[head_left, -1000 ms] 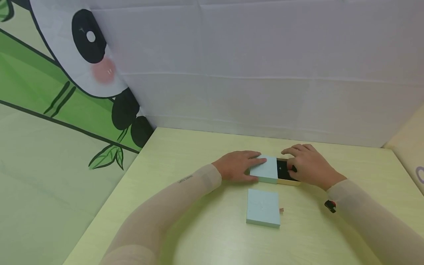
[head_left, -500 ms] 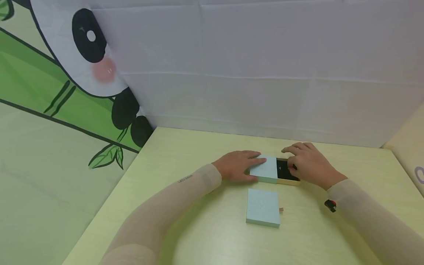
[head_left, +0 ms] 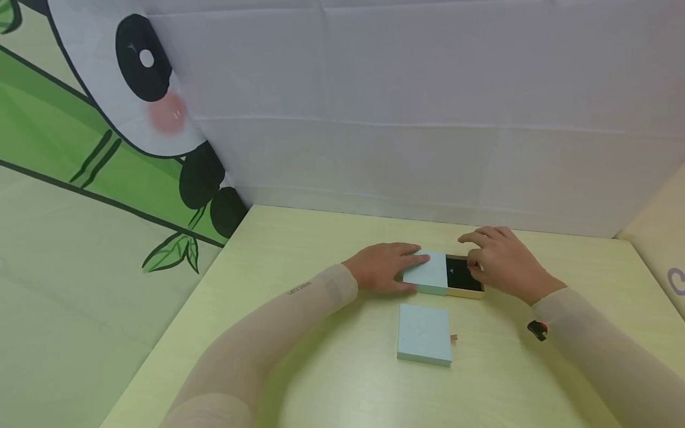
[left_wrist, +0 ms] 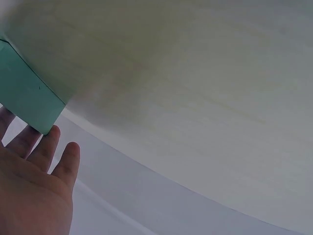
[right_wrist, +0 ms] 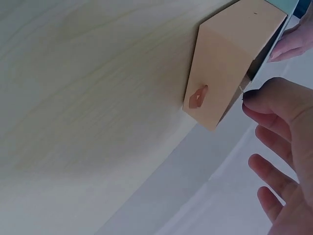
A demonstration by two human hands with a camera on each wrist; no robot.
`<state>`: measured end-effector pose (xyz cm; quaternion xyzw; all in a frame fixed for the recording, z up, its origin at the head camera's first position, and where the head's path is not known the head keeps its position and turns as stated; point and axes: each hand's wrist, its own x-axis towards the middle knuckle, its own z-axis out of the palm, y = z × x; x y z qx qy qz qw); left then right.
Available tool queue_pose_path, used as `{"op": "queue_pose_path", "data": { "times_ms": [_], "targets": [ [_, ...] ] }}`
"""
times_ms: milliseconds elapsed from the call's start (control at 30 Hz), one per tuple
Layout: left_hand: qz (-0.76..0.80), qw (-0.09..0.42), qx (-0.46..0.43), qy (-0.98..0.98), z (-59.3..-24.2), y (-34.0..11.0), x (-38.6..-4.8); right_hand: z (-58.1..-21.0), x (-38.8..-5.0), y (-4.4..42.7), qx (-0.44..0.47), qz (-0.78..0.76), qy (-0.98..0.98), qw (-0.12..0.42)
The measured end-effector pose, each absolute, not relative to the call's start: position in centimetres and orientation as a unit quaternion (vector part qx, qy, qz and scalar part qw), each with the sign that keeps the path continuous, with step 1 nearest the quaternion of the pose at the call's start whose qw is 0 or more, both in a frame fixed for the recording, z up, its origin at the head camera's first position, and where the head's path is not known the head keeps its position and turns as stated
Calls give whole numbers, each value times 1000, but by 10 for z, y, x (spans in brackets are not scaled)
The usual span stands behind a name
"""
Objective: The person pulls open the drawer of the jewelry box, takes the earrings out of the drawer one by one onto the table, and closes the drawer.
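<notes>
A pale blue sleeve box (head_left: 424, 271) lies on the table with its gold-edged drawer (head_left: 467, 293) pulled partway out to the right. On the drawer's black lining (head_left: 458, 272) sits a small bright star-like mark or ornament. My left hand (head_left: 381, 269) holds the sleeve, thumb at the near side, a finger on top, others at the far edge. Above the drawer's right end, my right hand (head_left: 500, 264) has thumb and forefinger together. Between them, in the right wrist view, shows a tiny dark-ended thing with a thin pale pin (right_wrist: 241, 90); its kind is unclear.
A second pale blue box (head_left: 424, 334), shut, with a pinkish pull tab (head_left: 453, 337) on its right, lies nearer to me. The light wood table (head_left: 332, 356) meets a white cloth wall (head_left: 401, 148). A panda print (head_left: 134, 77) hangs at left.
My right hand has lifted slightly and shifted to the right and back, uncovering more of the black lining. The left hand and both boxes stay put.
</notes>
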<state>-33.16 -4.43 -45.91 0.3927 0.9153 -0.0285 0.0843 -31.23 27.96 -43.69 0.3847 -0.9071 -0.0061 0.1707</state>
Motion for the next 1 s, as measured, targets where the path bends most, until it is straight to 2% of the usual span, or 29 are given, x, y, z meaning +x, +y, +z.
{"op": "queue_pose_path", "data": {
  "times_ms": [633, 1000],
  "targets": [
    [-20, 83, 394, 915, -456, -45, -328, -429, -312, 291, 355, -16, -922, 154],
    [-20, 81, 399, 913, -456, -46, -328, -430, -311, 302, 360, -11, -917, 172]
  ]
}}
